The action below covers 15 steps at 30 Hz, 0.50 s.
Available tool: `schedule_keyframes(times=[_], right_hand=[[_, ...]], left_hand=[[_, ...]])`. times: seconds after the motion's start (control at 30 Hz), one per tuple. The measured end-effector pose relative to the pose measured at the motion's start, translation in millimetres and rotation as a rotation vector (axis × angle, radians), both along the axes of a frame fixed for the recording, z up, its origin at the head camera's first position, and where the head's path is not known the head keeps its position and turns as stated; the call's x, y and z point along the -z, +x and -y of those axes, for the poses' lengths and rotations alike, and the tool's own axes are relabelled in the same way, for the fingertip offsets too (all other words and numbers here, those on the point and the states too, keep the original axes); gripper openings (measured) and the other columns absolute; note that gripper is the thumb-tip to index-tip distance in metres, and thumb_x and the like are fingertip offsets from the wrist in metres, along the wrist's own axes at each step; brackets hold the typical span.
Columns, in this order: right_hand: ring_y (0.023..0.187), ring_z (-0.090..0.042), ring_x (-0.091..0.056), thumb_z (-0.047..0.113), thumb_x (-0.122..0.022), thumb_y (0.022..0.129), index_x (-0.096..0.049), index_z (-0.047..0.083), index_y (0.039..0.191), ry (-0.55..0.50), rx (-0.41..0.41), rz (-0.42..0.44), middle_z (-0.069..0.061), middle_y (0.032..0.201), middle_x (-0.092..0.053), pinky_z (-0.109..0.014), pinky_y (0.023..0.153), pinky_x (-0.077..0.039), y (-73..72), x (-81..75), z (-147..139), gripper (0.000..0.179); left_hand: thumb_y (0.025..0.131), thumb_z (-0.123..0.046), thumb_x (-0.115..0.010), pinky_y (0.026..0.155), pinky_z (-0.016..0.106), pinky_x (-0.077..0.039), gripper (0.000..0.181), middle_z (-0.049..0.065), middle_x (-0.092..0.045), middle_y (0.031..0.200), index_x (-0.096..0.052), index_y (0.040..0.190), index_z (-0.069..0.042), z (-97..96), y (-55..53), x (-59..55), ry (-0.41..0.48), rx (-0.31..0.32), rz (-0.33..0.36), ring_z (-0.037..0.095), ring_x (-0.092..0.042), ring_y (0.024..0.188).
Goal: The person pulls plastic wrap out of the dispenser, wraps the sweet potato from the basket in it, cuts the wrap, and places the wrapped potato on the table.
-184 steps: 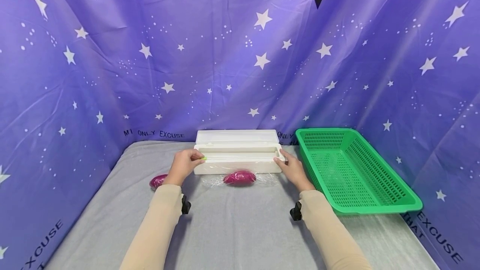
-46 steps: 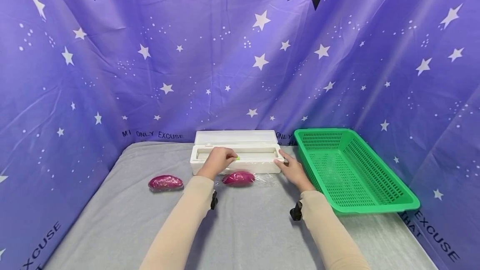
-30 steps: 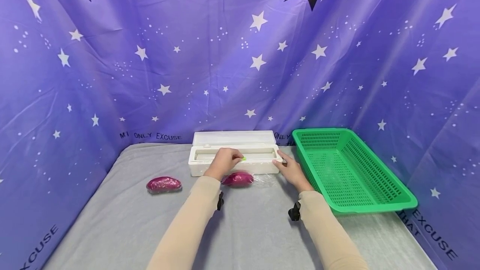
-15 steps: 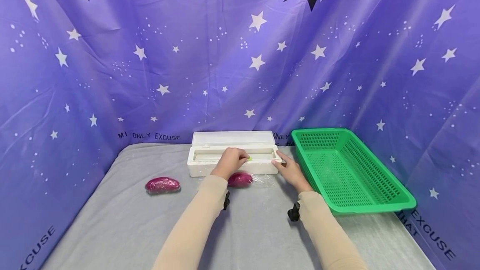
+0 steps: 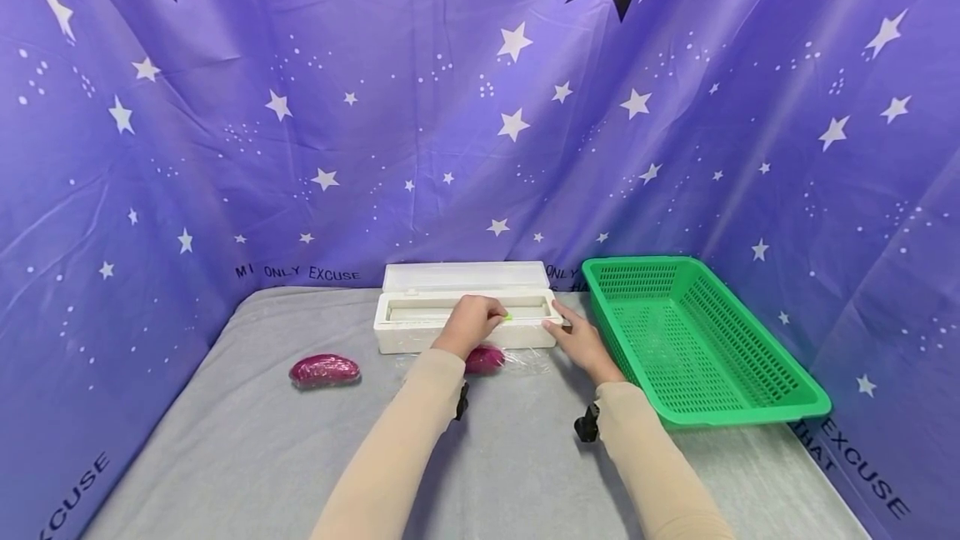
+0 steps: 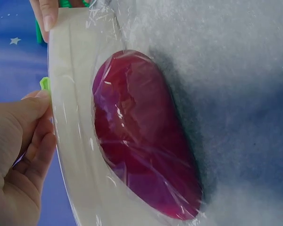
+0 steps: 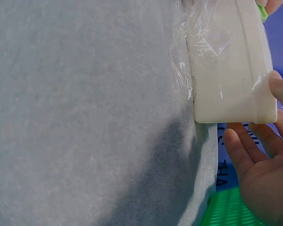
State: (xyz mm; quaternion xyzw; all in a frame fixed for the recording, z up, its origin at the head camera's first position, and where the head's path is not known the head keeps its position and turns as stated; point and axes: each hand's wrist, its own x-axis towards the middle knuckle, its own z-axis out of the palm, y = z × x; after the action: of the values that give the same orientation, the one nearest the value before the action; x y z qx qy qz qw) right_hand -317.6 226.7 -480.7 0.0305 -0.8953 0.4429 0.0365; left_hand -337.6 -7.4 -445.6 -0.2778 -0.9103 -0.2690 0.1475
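A white cling film dispenser box (image 5: pixel 405 340) stands with its lid (image 5: pixel 465 276) raised at the back. My left hand (image 5: pixel 467 327) pinches the small green slide cutter (image 5: pixel 508 317) on the box's front edge, right of the middle. At the right end, my right hand (image 5: pixel 585 347) holds the box, thumb on the front edge. Clear film (image 7: pixel 212 33) hangs over the box front. Against it lies a glossy magenta, sweet-potato-shaped vegetable (image 6: pixel 137 132) under film, partly hidden by my left hand in the head view. A similar one (image 5: pixel 324 370), wrapped in film, lies to the left.
A green perforated plastic basket (image 5: pixel 750 422) stands on the right, close to my right forearm. Grey cloth (image 5: pixel 517 473) covers the table. Purple star-printed curtains (image 5: pixel 420 107) close off the back and both sides.
My left hand has slid the green cutter along the box edge from the left end to right of the middle. The right hand has stayed at the box's right end.
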Motion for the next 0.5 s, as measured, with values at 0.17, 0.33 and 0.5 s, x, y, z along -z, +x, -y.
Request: schedule_keyframes(times=[0.17,0.33,0.5], right_hand=[[0.119,-0.038,-0.060,0.034,-0.063,0.100,-0.039,0.011,0.154,0.009,-0.002,-0.006,-0.029,0.144,-0.047,-0.049,0.096,-0.050,0.1,0.5,-0.8,0.064],[0.122,-0.038,-0.058,0.034,-0.064,0.100,-0.040,0.011,0.154,0.009,-0.002,-0.009,-0.028,0.146,-0.046,-0.050,0.100,-0.046,0.7,-1.6,-0.7,0.063],[0.125,-0.040,-0.054,0.034,-0.063,0.100,-0.040,0.011,0.154,0.015,0.001,-0.013,-0.028,0.147,-0.044,-0.052,0.103,-0.044,1.4,-2.2,-0.8,0.063]], left_hand=[[0.090,-0.009,-0.075,0.084,0.027,-0.054,0.005,-0.001,-0.076,0.090,-0.080,0.092,-0.010,-11.0,0.0,0.5,-0.014,0.000,-0.013,0.015,-0.070,0.088],[0.090,-0.009,-0.076,0.085,0.027,-0.054,0.005,-0.001,-0.076,0.089,-0.080,0.090,-0.011,-21.5,1.1,-1.0,-0.019,-0.002,-0.044,0.017,-0.071,0.089],[0.088,-0.007,-0.076,0.084,0.028,-0.054,0.006,-0.001,-0.076,0.089,-0.081,0.090,-0.011,-28.7,0.7,-1.6,-0.012,-0.011,-0.042,0.017,-0.071,0.088]])
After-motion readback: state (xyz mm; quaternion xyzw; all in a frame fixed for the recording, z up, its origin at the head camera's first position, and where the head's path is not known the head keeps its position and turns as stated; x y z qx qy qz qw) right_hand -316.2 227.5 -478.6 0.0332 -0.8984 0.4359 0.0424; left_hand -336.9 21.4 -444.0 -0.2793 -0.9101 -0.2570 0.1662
